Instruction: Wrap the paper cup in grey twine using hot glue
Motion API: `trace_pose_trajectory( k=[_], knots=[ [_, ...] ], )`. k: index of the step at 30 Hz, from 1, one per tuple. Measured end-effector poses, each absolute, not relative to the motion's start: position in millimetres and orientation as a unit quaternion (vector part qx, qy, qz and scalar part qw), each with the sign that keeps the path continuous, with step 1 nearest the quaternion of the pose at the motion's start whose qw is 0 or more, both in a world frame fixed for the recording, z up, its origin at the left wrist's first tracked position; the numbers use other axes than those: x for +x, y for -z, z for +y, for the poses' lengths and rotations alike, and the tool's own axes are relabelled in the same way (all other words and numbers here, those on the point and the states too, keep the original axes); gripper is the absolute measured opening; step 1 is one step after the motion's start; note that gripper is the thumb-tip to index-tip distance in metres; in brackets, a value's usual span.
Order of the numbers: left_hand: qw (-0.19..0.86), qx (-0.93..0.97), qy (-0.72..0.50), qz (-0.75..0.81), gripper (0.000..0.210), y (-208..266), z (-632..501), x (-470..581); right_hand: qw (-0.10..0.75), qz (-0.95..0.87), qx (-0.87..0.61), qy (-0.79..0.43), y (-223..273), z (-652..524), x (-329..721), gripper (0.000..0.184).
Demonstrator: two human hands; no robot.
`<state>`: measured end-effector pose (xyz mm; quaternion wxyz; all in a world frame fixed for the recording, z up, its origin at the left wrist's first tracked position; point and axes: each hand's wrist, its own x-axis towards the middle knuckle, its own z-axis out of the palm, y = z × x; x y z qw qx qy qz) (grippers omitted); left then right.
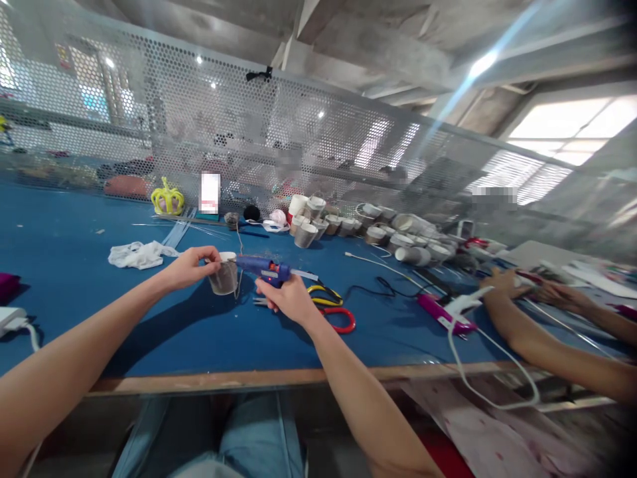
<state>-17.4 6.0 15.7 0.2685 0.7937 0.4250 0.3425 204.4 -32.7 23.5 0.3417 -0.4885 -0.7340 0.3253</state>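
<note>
My left hand [199, 262] grips the rim of a small cup [223, 279], white inside and grey-brown outside, tilted a little over the table. In my right hand [283, 295] is a blue glue gun [263, 267] with a clear glue stick [304, 275] showing at its back end. The gun's nozzle points left and meets the cup near its rim; whether it touches cannot be told. A thin cord [239, 282] hangs beside the cup. Scissors with red and yellow handles [343, 320] lie just right of my right hand, partly hidden by it.
Many similar cups [343, 226] stand and lie along the perforated metal screen [298, 133]. A white cloth [139, 254], a yellow crown-like piece [168, 199] and a phone [210, 192] are at the left back. Right, a co-worker's hands [507, 285] work near a purple power strip [445, 314] with cables.
</note>
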Motion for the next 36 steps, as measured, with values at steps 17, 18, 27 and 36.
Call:
trace_pose_trajectory(
  k=[17, 18, 27, 36],
  knots=[
    [0.281, 0.802, -0.33, 0.411, 0.016, -14.9, 6.5, -19.2, 0.327, -0.745, -0.515, -0.27, -20.2, -31.7, 203.5, 0.029],
    [0.283, 0.802, -0.329, 0.41, 0.016, -14.3, 7.1, -19.5, 0.329, -0.745, -0.515, -0.267, -19.9, -31.2, 204.0, 0.03],
    [0.284, 0.803, -0.33, 0.407, 0.016, -15.0, 7.7, -20.2, 0.331, -0.747, -0.511, -0.268, -20.4, -33.4, 201.5, 0.028],
    [0.289, 0.804, -0.325, 0.407, 0.017, -16.2, 6.9, -20.8, 0.332, -0.744, -0.516, -0.266, -19.1, -32.1, 202.4, 0.03]
  ],
)
